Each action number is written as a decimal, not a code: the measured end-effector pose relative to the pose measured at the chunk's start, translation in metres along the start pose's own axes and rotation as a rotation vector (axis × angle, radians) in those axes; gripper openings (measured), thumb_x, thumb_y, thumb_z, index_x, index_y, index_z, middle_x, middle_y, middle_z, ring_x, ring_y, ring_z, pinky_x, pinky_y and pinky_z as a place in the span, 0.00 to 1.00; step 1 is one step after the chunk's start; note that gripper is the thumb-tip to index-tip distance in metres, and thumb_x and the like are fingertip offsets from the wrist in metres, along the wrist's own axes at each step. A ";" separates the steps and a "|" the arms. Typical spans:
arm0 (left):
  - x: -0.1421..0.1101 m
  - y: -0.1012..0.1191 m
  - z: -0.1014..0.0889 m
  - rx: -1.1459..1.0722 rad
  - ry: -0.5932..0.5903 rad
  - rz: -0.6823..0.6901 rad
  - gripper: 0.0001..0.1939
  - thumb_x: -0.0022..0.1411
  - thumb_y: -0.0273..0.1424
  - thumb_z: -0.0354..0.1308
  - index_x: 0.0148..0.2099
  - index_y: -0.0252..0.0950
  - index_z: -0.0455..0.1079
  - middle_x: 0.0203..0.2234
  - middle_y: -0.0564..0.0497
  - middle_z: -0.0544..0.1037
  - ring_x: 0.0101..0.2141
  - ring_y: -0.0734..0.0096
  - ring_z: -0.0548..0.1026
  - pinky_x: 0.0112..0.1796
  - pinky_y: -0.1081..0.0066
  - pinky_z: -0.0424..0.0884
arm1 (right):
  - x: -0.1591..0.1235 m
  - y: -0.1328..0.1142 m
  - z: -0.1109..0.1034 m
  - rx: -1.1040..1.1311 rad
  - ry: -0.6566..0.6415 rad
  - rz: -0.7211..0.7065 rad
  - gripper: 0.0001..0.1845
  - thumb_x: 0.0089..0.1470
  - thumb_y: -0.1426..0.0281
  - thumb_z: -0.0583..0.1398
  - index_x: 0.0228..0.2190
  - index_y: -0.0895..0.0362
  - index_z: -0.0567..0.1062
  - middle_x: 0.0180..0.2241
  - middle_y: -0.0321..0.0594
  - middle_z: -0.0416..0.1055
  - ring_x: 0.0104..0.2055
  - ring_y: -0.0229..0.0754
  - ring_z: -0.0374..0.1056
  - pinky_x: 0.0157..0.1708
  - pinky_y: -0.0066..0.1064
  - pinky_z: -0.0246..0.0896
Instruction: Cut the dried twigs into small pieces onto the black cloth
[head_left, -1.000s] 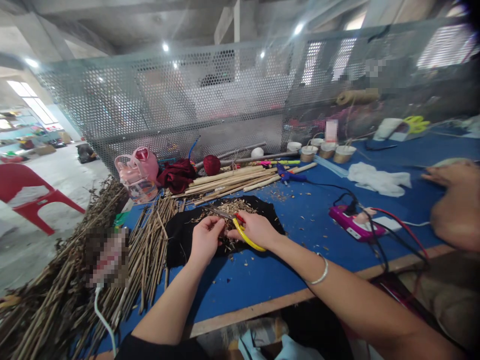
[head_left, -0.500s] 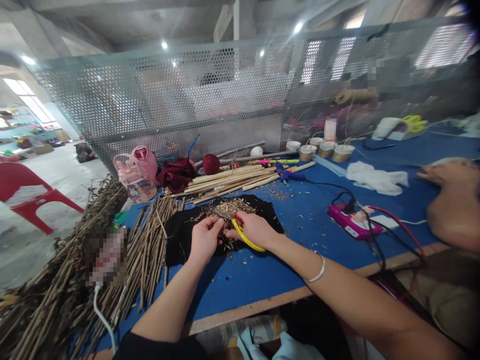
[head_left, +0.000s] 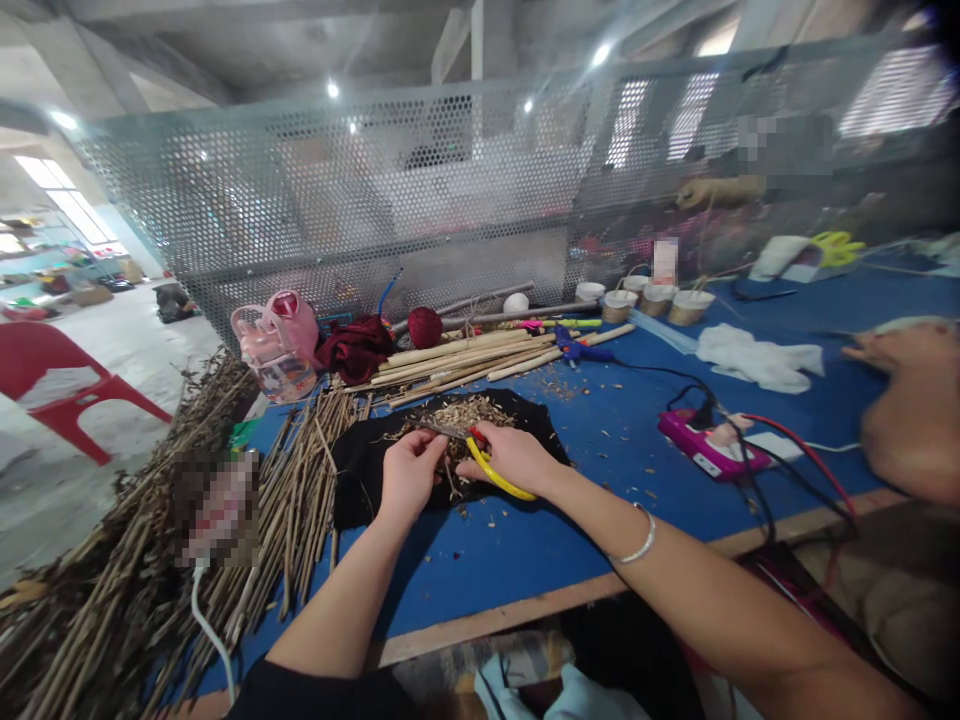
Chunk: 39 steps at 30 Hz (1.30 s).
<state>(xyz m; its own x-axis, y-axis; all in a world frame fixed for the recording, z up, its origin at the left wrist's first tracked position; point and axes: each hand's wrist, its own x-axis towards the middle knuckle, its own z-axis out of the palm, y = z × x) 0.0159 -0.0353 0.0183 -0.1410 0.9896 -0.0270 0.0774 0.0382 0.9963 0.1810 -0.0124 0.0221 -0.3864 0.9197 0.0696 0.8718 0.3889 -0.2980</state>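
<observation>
My right hand (head_left: pixel 512 457) is wrapped round a pair of scissors with a yellow handle (head_left: pixel 501 483). Their blades (head_left: pixel 448 430) point left across a heap of dry plant clippings (head_left: pixel 472 410). Close beside the blades, my left hand (head_left: pixel 409 474) has thumb and fingers pinched together; whatever is between them is too small to make out. Under both hands lies a black cloth (head_left: pixel 356 485), which carries the clippings. A thin brown twig (head_left: pixel 451 480) shows between the two hands.
Dry stalks (head_left: pixel 300 500) cover the table's left side. Behind the cloth lie pale sticks (head_left: pixel 457 355) and a blue glue gun (head_left: pixel 577 347). A magenta power strip (head_left: pixel 705 445) with cables sits at right, near another person's arm (head_left: pixel 911 420). A pink bottle (head_left: pixel 277 350) stands back left.
The fingers of my right hand have shifted slightly on the scissors. The twig between my hands shows more plainly now. My left hand stays pinched in about the same place.
</observation>
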 end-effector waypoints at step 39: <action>-0.006 0.002 0.009 -0.254 -0.108 -0.110 0.16 0.44 0.40 0.64 0.31 0.31 0.72 0.23 0.51 0.75 0.18 0.82 0.68 0.18 0.81 0.63 | -0.001 -0.006 0.011 0.088 0.106 0.029 0.30 0.44 0.43 0.54 0.35 0.56 0.64 0.28 0.41 0.70 0.30 0.43 0.68 0.25 0.27 0.48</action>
<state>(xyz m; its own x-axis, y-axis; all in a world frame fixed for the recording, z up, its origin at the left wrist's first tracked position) 0.0258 -0.0401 0.0197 -0.0284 0.9910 -0.1310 -0.1843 0.1236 0.9751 0.1731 -0.0159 0.0133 -0.3236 0.9329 0.1583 0.8505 0.3601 -0.3833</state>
